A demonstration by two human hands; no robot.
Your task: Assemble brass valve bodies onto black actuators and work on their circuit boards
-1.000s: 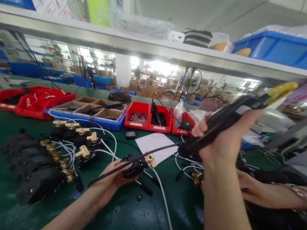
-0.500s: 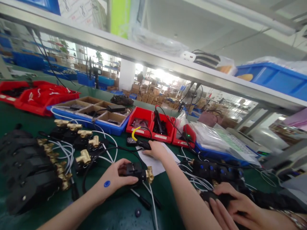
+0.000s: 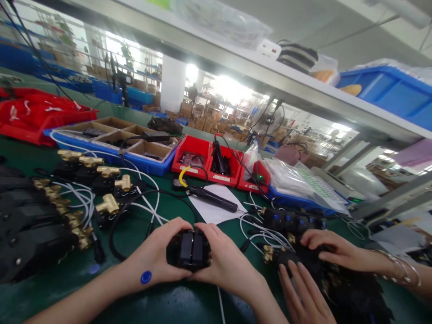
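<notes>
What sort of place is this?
Probably a factory assembly workshop: rows of black units with brass fittings, red parts bins on a green bench, and stacked cartons behind.

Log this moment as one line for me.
left hand: holding black housing | right hand: holding same housing | black screwdriver: lying across white paper | co-worker's hands: on black parts

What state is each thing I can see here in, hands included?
Left hand: closed around the left of the black unit.
Right hand: closed around its right.
Black unit: held between both hands.
Black tool with yellow hook: lying down, unheld.
White paper: flat, partly covered by that tool.
Blue tray: open, parts inside.
Green light: lit.
Fan: cannot tell whether running.
</notes>
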